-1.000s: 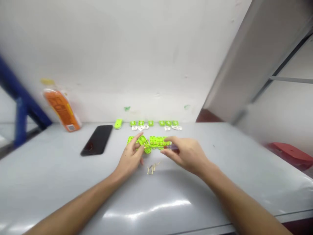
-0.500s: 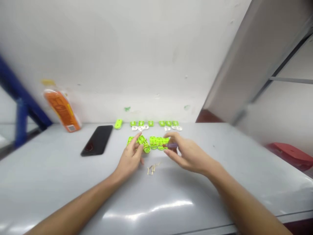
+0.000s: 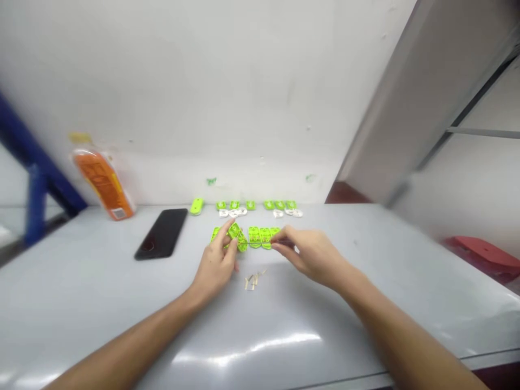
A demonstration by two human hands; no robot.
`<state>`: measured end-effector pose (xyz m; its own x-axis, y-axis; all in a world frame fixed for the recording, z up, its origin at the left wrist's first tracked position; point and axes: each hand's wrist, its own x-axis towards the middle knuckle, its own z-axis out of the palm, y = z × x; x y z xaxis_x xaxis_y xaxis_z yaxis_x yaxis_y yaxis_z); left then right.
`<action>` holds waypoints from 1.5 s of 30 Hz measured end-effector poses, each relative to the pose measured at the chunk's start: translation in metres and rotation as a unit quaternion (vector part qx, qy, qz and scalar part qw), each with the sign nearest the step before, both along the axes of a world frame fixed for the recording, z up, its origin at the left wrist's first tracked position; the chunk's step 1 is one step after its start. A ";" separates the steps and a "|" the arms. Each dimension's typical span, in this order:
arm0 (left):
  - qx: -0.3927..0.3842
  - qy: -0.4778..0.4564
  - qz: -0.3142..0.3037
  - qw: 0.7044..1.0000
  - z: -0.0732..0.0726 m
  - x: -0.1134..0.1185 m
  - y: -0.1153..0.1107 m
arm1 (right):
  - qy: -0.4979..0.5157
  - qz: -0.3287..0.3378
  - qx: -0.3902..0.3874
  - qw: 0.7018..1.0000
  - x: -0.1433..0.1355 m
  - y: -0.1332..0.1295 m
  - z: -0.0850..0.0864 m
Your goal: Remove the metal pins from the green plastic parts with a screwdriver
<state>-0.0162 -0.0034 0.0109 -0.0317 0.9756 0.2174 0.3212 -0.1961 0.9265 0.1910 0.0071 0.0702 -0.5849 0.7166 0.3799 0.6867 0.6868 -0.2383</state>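
Note:
Between its thumb and fingers, my left hand (image 3: 219, 261) holds a tilted green plastic shell (image 3: 236, 234). My right hand (image 3: 306, 250) pinches a thin screwdriver (image 3: 258, 243), its handle mostly hidden by the fingers and its shaft reaching left to the held shell. Behind the shaft, more open green shells (image 3: 260, 234) lie side by side on the grey table (image 3: 276, 319). One further green shell (image 3: 215, 232) is partly covered by my left hand. Small thin pale strips (image 3: 252, 281) lie in front of the hands.
Along the wall stand a row of small green parts (image 3: 251, 205), white pieces (image 3: 233, 213) and a closed green case (image 3: 196, 206). A black phone (image 3: 162, 233) and an orange bottle (image 3: 101, 181) are at the left. A red stool (image 3: 483, 254) is beyond the table's right side.
The fingers of my right hand have closed further over the screwdriver handle, which showed purple before. The held shell has shifted slightly left and up.

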 end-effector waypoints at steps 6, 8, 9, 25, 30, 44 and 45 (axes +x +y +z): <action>0.013 0.008 -0.001 1.000 0.002 0.000 0.002 | 0.030 -0.022 0.004 0.999 -0.005 0.000 -0.003; 0.023 0.033 0.009 0.999 0.004 -0.001 0.004 | 0.056 -0.003 -0.002 0.998 -0.001 0.003 0.001; 0.030 0.051 0.016 0.998 0.005 -0.002 0.006 | 0.061 -0.009 0.003 0.998 0.003 0.005 0.003; 0.130 0.237 0.045 0.962 -0.007 -0.008 0.032 | -0.261 -0.229 -0.178 0.921 0.030 0.029 -0.009; 0.132 0.294 0.050 0.945 -0.011 -0.011 0.038 | -0.256 -0.221 -0.174 0.925 0.027 0.027 -0.010; 0.138 0.421 0.014 0.896 -0.017 -0.007 0.037 | -0.067 0.028 -0.032 0.997 -0.023 0.054 -0.054; 0.141 0.426 0.014 0.894 -0.018 -0.008 0.038 | -0.073 0.034 -0.036 0.996 -0.024 0.056 -0.055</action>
<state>-0.0238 0.0341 -0.0075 0.2395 0.8795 0.4112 0.8943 -0.3648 0.2593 0.1665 0.0632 0.0151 -0.6788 0.6952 0.2367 0.6697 0.7182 -0.1888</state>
